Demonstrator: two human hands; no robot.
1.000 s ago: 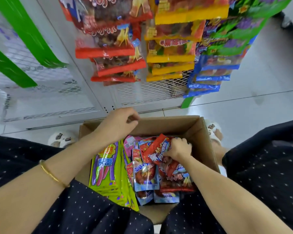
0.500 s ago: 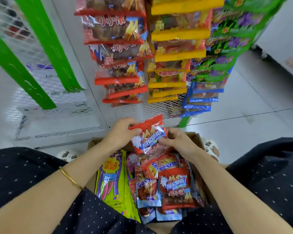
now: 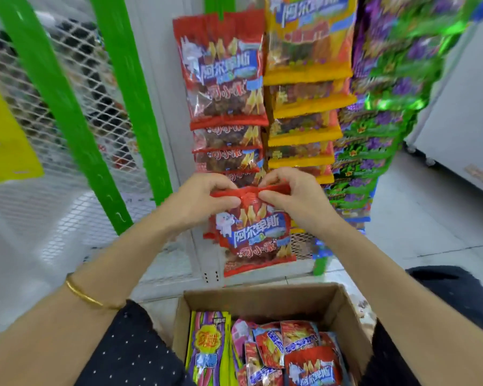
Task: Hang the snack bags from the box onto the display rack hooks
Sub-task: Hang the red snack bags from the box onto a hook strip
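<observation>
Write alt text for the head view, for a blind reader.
The left hand and right hand pinch the top edge of a red bag before a column of hung red bags. Yellow bags and purple-green bags hang beside it; an open box of bags stands below.

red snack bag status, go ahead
Left hand and right hand both pinch the red snack bag by its top strip. Held in front of the hanging red bags, hook not visible. Nothing blocking.

An open brown cardboard box point(image 3: 262, 295), assorted snack packets point(image 3: 290, 349) inside, sits before the white mesh display rack point(image 3: 179, 151). There red plastic bags point(image 3: 223, 79) hang left of yellow plastic bags point(image 3: 304, 79), purple-green foil bags point(image 3: 379, 135) rightmost. A single red snack bag point(image 3: 255, 235) is before the lowest red ones.
</observation>
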